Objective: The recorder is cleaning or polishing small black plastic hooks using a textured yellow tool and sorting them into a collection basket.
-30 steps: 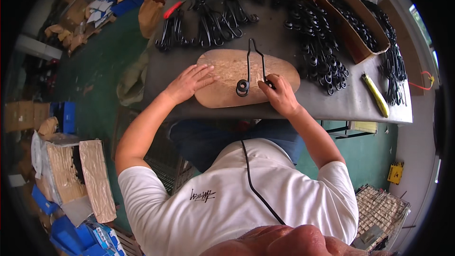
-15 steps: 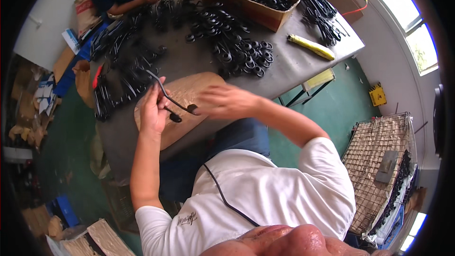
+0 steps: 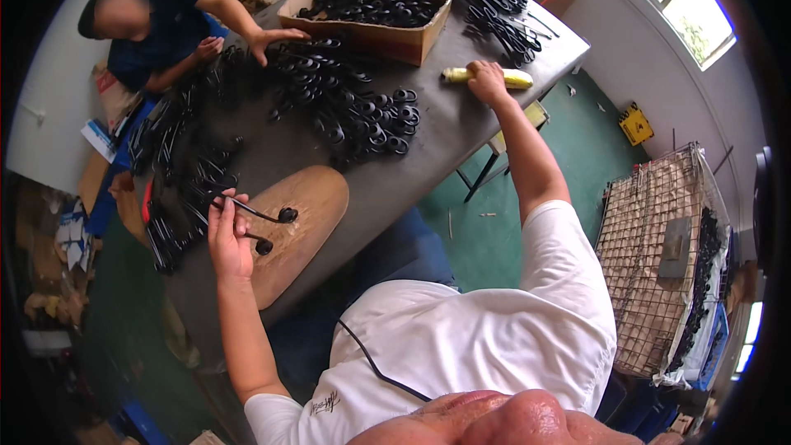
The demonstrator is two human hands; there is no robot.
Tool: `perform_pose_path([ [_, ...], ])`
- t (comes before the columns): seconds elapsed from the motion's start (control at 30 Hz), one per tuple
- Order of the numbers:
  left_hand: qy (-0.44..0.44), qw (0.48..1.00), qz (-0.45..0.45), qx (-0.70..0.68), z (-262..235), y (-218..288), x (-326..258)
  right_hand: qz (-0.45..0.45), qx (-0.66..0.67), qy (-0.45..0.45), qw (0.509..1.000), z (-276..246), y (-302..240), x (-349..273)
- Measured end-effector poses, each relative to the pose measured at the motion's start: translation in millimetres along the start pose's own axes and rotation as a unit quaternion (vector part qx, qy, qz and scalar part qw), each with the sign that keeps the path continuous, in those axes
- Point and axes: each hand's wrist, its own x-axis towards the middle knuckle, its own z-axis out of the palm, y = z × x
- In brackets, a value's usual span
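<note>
Away from the black wire piece [image 3: 260,213], the right hand [image 3: 486,81] has swung out to a yellow stick [image 3: 519,79], while the left hand [image 3: 231,243] has kept hold of the wire. Largest of all, the dark table [image 3: 445,124] spreads under both hands, with clear surface just left of the right one. An open cardboard carton [image 3: 405,45], filled with small black parts, stands to the right hand's left and farther from the wearer. Below the carton, between the two hands, lies a heap of black hooks [image 3: 367,119]. A rounded board [image 3: 317,202] sits just right of the left hand. Curled over the yellow stick, the right hand's fingers grip its middle. Pinched in the left hand's fingers, the wire piece points its two dark round ends rightward, over the board.
</note>
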Motion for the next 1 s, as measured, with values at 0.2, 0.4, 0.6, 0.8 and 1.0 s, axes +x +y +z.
perform_pose_path([
  [0.2, 0.027, 0.999, 0.013, 0.014, 5.6, 4.3, -0.3, -0.238, 0.223, -0.085, 0.941, -14.4, -13.6, -62.5],
  [0.4, 0.071, 0.996, 0.038, 0.026, 7.9, 4.2, 2.1, 0.171, 0.054, -0.005, 0.984, -47.5, -101.6, -127.7],
  [0.6, 0.075, 0.995, 0.034, 0.064, 17.8, 10.0, -7.4, 0.207, 0.101, -0.036, 0.972, -38.9, -81.4, -124.7],
  [0.8, 0.111, 0.99, 0.064, 0.059, -16.1, 4.3, -15.1, 0.314, 0.787, -0.161, 0.507, -75.5, -107.1, -208.0],
  [1.0, 0.039, 0.97, 0.109, 0.213, -6.6, 9.3, -2.3, 0.237, 0.649, -0.156, 0.706, -92.0, -170.1, -249.5],
])
